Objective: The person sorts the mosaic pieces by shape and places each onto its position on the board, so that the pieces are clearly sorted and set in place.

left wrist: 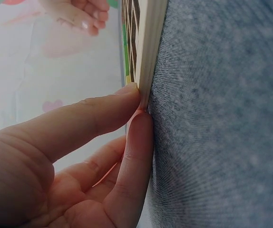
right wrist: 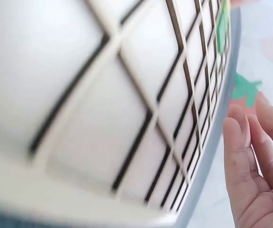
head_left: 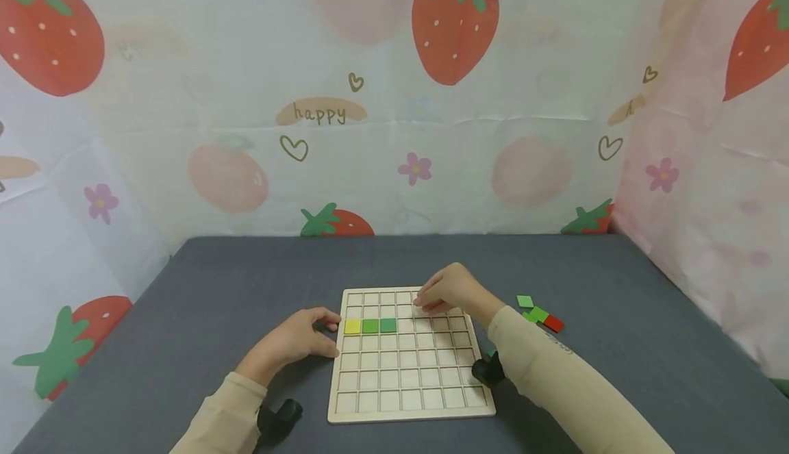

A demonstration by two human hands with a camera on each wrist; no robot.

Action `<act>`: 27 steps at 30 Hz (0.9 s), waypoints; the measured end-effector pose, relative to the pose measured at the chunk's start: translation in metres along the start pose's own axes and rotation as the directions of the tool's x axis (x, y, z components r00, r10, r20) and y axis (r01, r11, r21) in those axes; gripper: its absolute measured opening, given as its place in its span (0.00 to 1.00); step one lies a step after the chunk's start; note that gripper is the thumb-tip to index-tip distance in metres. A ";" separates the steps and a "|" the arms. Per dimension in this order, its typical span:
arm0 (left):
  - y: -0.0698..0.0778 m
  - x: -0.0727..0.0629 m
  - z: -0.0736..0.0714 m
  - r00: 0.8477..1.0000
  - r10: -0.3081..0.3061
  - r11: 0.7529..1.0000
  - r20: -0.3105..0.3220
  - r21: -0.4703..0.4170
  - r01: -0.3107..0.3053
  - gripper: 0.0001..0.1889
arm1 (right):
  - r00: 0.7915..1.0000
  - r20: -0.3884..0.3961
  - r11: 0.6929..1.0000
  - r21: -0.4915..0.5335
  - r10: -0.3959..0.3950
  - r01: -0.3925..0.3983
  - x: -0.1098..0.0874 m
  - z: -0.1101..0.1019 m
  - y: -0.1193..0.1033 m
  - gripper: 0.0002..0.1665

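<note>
A pale wooden grid board lies flat on the table. Three square tiles sit side by side in one row at its left: a yellow tile, a green tile and a darker green tile. My left hand touches the board's left edge with thumb and fingertips, which the left wrist view shows close up. Over the upper right of the grid hovers my right hand, fingers loosely bent. In the right wrist view, no tile shows between the fingers of the right hand.
Right of the board lie loose tiles: a light green tile, a green tile and a red tile. Part of another green tile shows beside the right wrist camera. A strawberry-print curtain surrounds the dark table.
</note>
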State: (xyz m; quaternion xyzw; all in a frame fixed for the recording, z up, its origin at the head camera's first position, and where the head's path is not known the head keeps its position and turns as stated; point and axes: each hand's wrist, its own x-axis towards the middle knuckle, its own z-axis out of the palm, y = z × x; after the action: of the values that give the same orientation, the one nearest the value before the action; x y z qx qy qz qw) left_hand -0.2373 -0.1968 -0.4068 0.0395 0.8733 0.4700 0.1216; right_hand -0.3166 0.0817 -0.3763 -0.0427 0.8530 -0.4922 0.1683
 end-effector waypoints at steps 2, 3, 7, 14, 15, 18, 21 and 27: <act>0.001 -0.001 -0.001 1.000 0.000 1.000 0.004 0.000 0.000 0.31 | 1.000 -0.016 1.000 0.010 0.015 -0.015 0.000 -0.009 0.002 0.07; 0.001 -0.002 -0.001 1.000 -0.001 1.000 0.005 -0.002 0.001 0.31 | 1.000 -0.020 1.000 0.016 0.021 -0.021 -0.001 -0.014 0.003 0.07; 0.003 -0.003 -0.002 1.000 0.009 1.000 0.011 0.007 -0.009 0.31 | 0.999 -0.029 0.999 0.040 0.024 -0.023 -0.003 -0.031 0.008 0.08; 0.002 -0.002 -0.002 1.000 -0.011 1.000 0.006 0.008 0.011 0.30 | 0.998 -0.055 1.000 0.011 0.006 -0.006 -0.011 -0.057 0.014 0.13; 0.002 -0.001 -0.001 1.000 -0.010 1.000 0.006 0.006 0.010 0.30 | 0.998 -0.056 1.000 0.011 0.004 -0.004 -0.012 -0.061 0.015 0.14; 0.002 -0.001 -0.001 1.000 -0.003 1.000 0.007 0.002 0.003 0.30 | 0.998 -0.059 1.000 0.018 0.006 -0.005 -0.015 -0.070 0.017 0.18; 0.002 -0.001 -0.001 1.000 -0.001 1.000 0.010 -0.005 0.001 0.30 | 0.998 -0.059 0.999 0.031 0.018 -0.016 -0.017 -0.079 0.019 0.22; 0.002 -0.001 -0.001 1.000 -0.003 1.000 0.019 -0.014 0.003 0.30 | 0.995 -0.088 0.999 0.015 0.044 -0.043 -0.021 -0.094 0.025 0.24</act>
State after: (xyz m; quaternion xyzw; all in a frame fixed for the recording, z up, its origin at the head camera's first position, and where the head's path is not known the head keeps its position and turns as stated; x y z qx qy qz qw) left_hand -0.2368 -0.1967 -0.4046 0.0418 0.8689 0.4756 0.1307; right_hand -0.3251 0.1768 -0.3494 -0.0013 0.8571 -0.4952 0.1416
